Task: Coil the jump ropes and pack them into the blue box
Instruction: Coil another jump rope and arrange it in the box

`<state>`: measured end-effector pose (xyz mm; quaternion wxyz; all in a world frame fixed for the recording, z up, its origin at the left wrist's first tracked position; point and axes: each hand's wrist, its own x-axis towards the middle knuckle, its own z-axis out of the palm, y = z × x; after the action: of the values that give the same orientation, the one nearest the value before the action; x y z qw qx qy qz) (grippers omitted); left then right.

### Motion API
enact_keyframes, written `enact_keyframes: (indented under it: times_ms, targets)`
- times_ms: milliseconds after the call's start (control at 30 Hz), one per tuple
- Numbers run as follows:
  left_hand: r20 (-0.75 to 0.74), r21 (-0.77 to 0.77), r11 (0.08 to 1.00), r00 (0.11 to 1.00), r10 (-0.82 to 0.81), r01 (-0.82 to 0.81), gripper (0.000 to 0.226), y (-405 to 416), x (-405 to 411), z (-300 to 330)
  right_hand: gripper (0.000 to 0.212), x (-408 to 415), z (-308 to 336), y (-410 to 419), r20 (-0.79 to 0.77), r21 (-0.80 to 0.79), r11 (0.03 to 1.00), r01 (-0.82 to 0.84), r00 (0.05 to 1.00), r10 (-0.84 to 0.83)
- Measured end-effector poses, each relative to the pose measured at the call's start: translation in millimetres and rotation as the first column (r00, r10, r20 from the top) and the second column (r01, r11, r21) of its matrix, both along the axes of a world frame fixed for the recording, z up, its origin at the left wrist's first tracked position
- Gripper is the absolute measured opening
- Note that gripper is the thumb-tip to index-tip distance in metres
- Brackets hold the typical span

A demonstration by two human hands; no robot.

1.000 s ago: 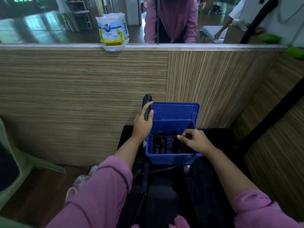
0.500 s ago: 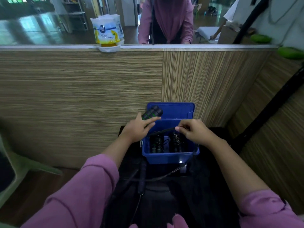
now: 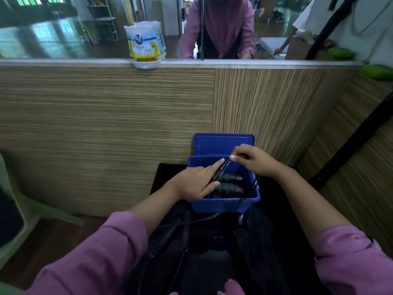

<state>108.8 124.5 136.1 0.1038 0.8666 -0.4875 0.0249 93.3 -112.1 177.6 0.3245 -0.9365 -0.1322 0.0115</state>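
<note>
The blue box [image 3: 223, 204] sits against the far wood panel [image 3: 106, 124]. The left hand [image 3: 195, 184], forefinger extended, presses black handles [image 3: 230, 184] inside; the right hand [image 3: 255, 160] pinches the rope [image 3: 224, 167] above. More rope [image 3: 191, 222] lies nearer.

A reception or service counter in a public hall, by the look of it: a tall wood-laminate partition [image 3: 106, 116] topped by a glass screen [image 3: 63, 28], with a person in pink [image 3: 219, 28] standing on the far side. Beyond the glass lie a wide shiny floor [image 3: 42, 43], shelving [image 3: 102, 20] and an air freshener [image 3: 143, 46] on the ledge
</note>
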Motion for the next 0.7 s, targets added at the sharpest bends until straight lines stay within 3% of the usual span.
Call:
enact_keyframes:
  times_ms: [133,267,367,467,600,700]
  targets:
    - [0.092,-0.189,0.977,0.992,-0.085,0.101,0.064,-8,-7,7,0.015,4,-7,-8,-0.185,0.289,0.957,-0.010,0.981,0.066]
    - [0.110,-0.338,0.940,0.994,0.001,0.036,0.053,-8,-4,15,0.016,-4,-18,-9,-0.369,0.569,0.802,0.182,0.928,0.051]
    - [0.048,-0.428,0.900,0.992,0.120,-0.088,0.049,-12,-2,20,0.027,-7,-34,10,-0.396,0.577,0.763,0.292,0.917,-0.052]
    - [-0.095,-0.478,0.828,0.954,0.284,-0.294,0.053,-18,2,27,0.030,-12,-44,39,-0.499,0.623,0.654,0.429,0.862,-0.090]
    - [-0.218,-0.563,0.651,0.851,0.478,-0.509,0.046,-22,20,36,0.038,-32,-54,70,-0.647,0.510,0.709,0.487,0.760,-0.057]
    - [-0.268,-0.517,0.561,0.745,0.611,-0.646,0.040,-16,35,40,0.036,-44,-55,92,-0.644,0.591,0.613,0.525,0.764,-0.035]
